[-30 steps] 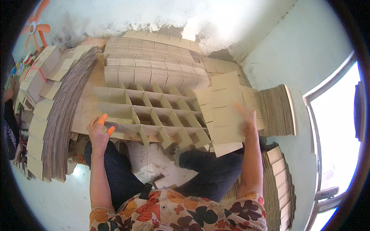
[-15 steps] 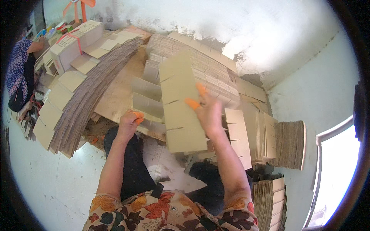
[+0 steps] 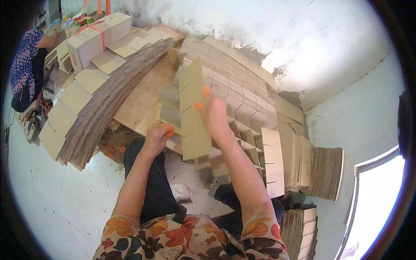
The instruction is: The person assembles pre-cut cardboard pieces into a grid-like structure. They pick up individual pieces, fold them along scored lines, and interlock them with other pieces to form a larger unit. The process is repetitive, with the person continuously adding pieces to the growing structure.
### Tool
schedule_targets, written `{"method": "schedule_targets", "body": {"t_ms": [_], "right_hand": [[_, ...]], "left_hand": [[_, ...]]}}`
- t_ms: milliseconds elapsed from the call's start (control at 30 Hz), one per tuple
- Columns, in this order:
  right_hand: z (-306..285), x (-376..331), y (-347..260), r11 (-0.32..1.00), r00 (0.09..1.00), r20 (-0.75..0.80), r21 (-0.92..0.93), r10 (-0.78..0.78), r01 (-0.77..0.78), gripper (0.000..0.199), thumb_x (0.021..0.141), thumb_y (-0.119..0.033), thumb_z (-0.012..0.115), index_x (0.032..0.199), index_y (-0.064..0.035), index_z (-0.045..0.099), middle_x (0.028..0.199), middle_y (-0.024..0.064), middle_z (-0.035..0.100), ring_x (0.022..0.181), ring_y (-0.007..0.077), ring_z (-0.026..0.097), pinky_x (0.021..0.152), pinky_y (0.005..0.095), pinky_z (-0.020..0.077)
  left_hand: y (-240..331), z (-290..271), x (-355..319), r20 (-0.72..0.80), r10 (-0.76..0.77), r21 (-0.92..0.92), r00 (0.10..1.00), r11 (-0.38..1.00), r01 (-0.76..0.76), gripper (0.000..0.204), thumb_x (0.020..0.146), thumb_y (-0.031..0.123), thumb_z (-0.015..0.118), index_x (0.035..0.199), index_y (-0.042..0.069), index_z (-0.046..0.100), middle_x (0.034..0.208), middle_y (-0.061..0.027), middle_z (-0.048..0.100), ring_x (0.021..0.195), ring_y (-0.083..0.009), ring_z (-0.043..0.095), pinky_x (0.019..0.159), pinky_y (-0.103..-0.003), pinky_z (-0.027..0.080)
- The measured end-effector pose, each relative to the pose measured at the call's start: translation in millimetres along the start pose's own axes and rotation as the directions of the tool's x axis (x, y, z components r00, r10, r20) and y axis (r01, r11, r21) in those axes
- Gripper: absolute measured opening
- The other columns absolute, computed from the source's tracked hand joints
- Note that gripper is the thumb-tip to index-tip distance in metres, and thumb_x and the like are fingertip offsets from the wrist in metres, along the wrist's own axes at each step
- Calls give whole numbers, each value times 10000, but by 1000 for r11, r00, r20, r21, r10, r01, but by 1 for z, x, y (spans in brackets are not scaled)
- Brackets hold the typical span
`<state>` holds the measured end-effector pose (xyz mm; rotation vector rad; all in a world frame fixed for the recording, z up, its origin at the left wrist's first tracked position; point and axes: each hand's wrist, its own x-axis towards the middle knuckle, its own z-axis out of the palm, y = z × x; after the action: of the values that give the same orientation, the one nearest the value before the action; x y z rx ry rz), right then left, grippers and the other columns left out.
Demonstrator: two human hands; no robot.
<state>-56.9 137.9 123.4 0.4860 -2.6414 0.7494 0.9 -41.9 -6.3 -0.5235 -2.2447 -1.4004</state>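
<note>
A folded cardboard divider grid (image 3: 193, 117), made of slotted strips, stands on edge in front of me. My right hand (image 3: 214, 115) presses flat against its right face, orange covers on the fingertips. My left hand (image 3: 157, 138) grips the divider's lower left edge, also with orange fingertip covers. Behind it lies a row of flattened divider grids (image 3: 234, 82) stacked against the wall. Loose slotted cardboard strips (image 3: 273, 160) lie to my right.
A long fanned stack of cardboard sheets (image 3: 99, 104) runs along my left. A taped carton (image 3: 97, 32) sits at the far left, near another person in a patterned top (image 3: 26, 60). More strip piles (image 3: 325, 173) stand at the right by a bright doorway. My legs rest on the pale floor.
The open divider grid has been collapsed flat and lifted upright between both hands. The view has swung to the right and the hands have come closer together.
</note>
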Motion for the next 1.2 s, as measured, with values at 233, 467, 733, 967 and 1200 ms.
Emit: {"method": "schedule_targets", "body": {"t_ms": [233, 467, 733, 967, 1200], "right_hand": [[5, 5, -8, 998, 999, -3, -30, 50, -50, 427, 735, -69, 722, 1097, 100, 570, 718, 280, 589, 682, 426, 598, 589, 452, 465], [5, 7, -14, 994, 999, -11, -100, 39, -40, 204, 785, -32, 626, 936, 87, 557, 740, 254, 612, 727, 433, 609, 631, 491, 493], [7, 7, -16, 997, 997, 10, -33, 74, -74, 329, 719, -37, 702, 1010, 64, 584, 752, 275, 597, 731, 438, 600, 620, 476, 474], [13, 10, -9, 1000, 1000, -29, -27, -12, 11, 317, 719, -22, 695, 1004, 61, 583, 749, 271, 598, 724, 443, 598, 621, 477, 472], [14, 9, -16, 999, 999, -35, -53, -1, 0, 115, 760, 4, 604, 841, 75, 563, 735, 265, 605, 710, 430, 607, 614, 491, 487]], "left_hand": [[-2, 3, 0, -8, -9, 13, 1000, 1000, 9, 194, 708, -50, 707, 867, 47, 652, 818, -97, 661, 770, -267, 618, 657, -348, 496], [-2, 3, 0, -2, -37, 26, 999, 999, 37, 161, 713, -30, 703, 848, 38, 647, 816, -111, 648, 787, -286, 607, 670, -365, 496], [0, 2, 0, 1, -21, 51, 1000, 998, 21, 176, 716, -29, 707, 866, 45, 651, 817, -104, 661, 769, -283, 618, 664, -366, 504], [0, 4, 1, 16, -30, 11, 999, 1000, 29, 171, 710, -49, 692, 852, 31, 642, 810, -110, 643, 792, -289, 606, 680, -368, 496], [2, 3, 2, 18, -34, -2, 999, 999, 34, 185, 700, -91, 662, 839, 28, 637, 810, -116, 631, 809, -290, 604, 687, -370, 495]]}}
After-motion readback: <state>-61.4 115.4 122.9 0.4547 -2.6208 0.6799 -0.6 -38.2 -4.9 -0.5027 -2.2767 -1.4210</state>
